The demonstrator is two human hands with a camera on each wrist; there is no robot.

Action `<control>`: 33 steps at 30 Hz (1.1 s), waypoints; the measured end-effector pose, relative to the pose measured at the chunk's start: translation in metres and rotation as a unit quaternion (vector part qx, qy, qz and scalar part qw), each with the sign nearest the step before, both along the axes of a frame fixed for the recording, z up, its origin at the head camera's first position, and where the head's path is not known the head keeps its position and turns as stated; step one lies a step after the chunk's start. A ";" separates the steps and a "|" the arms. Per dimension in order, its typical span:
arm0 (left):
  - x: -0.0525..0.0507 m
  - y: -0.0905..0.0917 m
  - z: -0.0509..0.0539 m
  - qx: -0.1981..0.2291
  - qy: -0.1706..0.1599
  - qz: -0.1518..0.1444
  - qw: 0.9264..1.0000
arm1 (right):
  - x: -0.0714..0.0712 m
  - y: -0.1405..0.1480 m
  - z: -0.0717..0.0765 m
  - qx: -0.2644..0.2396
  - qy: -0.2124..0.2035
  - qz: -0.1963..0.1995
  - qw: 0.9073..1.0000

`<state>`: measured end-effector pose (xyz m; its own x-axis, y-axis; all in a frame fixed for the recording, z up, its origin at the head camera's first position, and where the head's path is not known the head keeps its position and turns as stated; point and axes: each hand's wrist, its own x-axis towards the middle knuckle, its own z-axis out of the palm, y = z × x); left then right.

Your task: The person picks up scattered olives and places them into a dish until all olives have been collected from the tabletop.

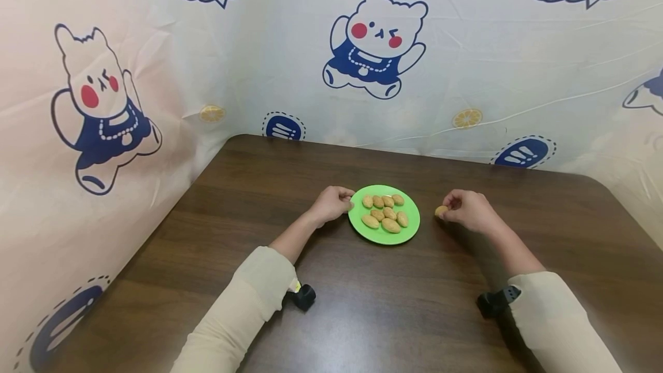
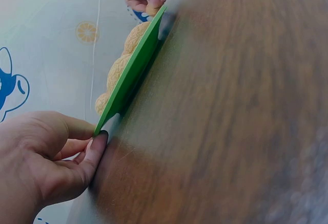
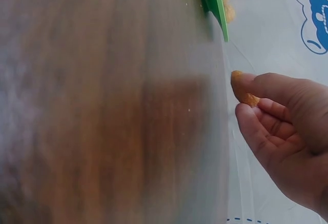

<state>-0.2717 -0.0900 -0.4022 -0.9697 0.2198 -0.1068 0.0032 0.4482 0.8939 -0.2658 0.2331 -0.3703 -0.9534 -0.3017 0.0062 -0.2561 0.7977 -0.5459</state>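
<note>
A round, bright green plate [image 1: 357,226] is on the wooden table, bearing several small tan oval pieces [image 1: 391,225] with a rough, pitted surface. Their exact kind I cannot tell. My left hand [image 1: 331,205] pinches the plate's left rim, and the left wrist view shows its thumb and fingers [image 2: 82,127] on the edge. To the right of the plate, apart from it, my right hand [image 1: 470,210] holds one more tan oval piece [image 3: 250,99] between thumb and fingertips. The fingers partly cover that piece.
The brown wooden table [image 1: 362,298] reaches back to a pale printed curtain [image 1: 466,45], which also runs along the left and right sides. Black wrist-worn devices [image 1: 304,298] sit at both sleeve cuffs, close to the tabletop.
</note>
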 end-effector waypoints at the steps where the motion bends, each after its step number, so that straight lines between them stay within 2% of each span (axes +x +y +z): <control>1: 0.000 0.000 0.000 0.000 0.000 0.000 1.000 | 0.000 0.000 0.000 -0.004 0.008 -0.003 1.000; 7: 0.000 0.000 0.001 -0.004 -0.001 0.000 1.000 | 0.001 -0.004 -0.001 -0.021 0.047 -0.020 0.998; 15: 0.001 0.000 0.002 -0.006 -0.004 -0.001 1.000 | 0.000 -0.011 -0.001 -0.029 0.073 -0.023 0.997; 24: 0.001 0.000 0.002 -0.004 -0.009 0.001 1.000 | -0.001 -0.019 -0.001 -0.043 0.068 -0.025 0.996; 33: 0.002 0.000 0.003 -0.004 -0.008 -0.001 1.000 | -0.005 -0.029 -0.004 -0.047 0.070 -0.007 0.996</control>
